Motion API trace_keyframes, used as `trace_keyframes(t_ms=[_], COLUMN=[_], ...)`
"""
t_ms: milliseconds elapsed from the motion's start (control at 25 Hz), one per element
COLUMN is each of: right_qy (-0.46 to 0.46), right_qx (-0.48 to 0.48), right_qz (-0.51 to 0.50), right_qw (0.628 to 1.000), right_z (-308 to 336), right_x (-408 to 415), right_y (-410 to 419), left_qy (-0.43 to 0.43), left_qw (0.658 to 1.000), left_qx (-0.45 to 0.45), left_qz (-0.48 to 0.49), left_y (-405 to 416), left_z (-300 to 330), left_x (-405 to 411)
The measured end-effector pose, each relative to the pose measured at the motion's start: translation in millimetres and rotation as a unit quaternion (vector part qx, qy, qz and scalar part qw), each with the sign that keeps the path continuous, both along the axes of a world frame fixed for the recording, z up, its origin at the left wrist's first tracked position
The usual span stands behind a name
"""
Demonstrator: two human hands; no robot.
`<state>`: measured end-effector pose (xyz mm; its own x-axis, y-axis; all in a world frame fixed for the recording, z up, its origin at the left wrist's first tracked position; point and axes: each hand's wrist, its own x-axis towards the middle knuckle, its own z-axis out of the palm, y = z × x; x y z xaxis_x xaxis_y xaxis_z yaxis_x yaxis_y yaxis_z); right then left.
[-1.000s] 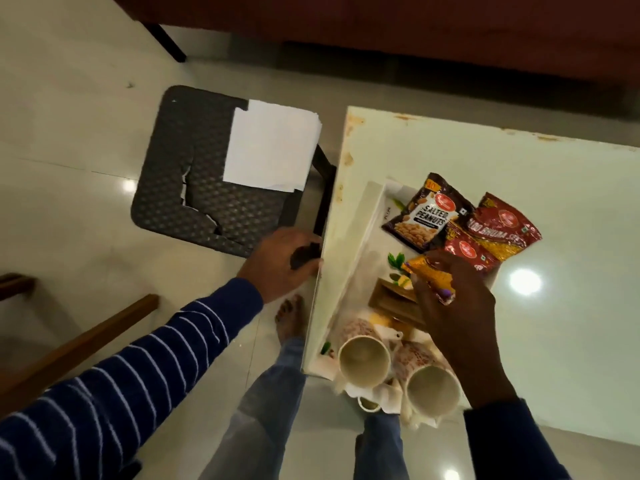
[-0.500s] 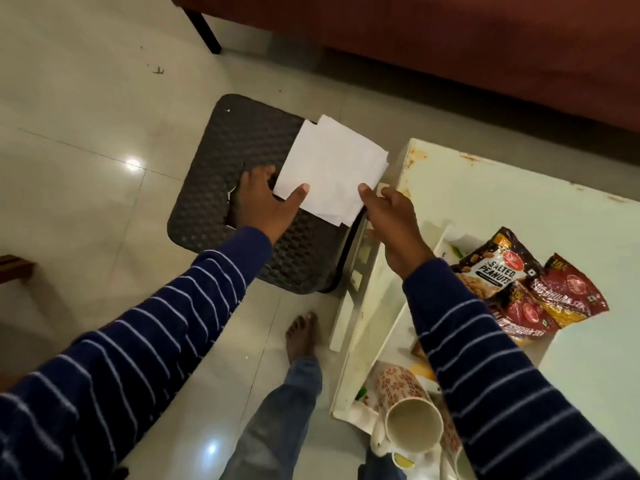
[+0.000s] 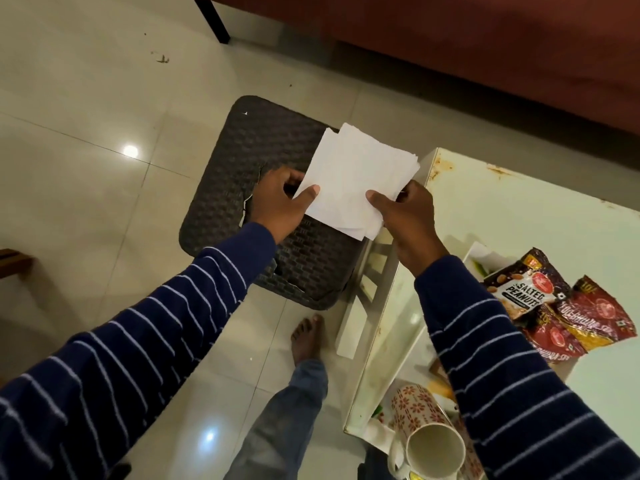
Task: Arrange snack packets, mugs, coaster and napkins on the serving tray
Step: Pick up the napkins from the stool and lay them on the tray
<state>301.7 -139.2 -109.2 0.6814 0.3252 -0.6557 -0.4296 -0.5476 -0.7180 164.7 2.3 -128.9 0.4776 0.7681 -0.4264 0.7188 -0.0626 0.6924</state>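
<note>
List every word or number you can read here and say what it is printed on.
"SALTED PEANUTS": on the dark peanut packet.
"10": corner of the red packet, beside it; its other lettering is too blurred to read.
Second red packet: lettering unreadable.
Napkins, mug: no text.

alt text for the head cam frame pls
Both hands, left and right, hold a stack of white napkins above a dark woven stool. Snack packets and a patterned mug lie on the tray at right.
</note>
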Motion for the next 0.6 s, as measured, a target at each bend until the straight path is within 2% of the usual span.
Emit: trace_keyframes(t_ms=[80,240,320,440,480,520,600], right_qy=[0.024,0.156,0.23,0.299,0.308,0.312,0.307], right_qx=[0.031,0.123,0.166,0.196,0.195,0.192,0.188], right_qz=[0.011,-0.058,-0.068,-0.053,-0.05,-0.051,-0.056], right_qw=[0.999,0.978,0.957,0.932,0.93,0.929,0.931], right_z=[4,15,24,38,45,50,59], right_x=[1,5,5,0,-3,-5,-10], right_y=[-9,-36,-57,-92,-106,-120,-153], left_qy=[-0.02,-0.044,-0.076,-0.106,-0.115,-0.121,-0.117], left_qw=[0.999,0.99,0.959,0.869,0.848,0.84,0.856], left_qx=[-0.043,-0.131,-0.273,-0.483,-0.518,-0.528,-0.503], left_qz=[-0.004,-0.005,0.007,0.001,-0.005,-0.014,-0.023], left_y=[0,-11,-23,-48,-60,-74,-105], left_z=[3,20,35,57,63,67,74], left_x=[-5,-14,-17,-19,-18,-16,-10])
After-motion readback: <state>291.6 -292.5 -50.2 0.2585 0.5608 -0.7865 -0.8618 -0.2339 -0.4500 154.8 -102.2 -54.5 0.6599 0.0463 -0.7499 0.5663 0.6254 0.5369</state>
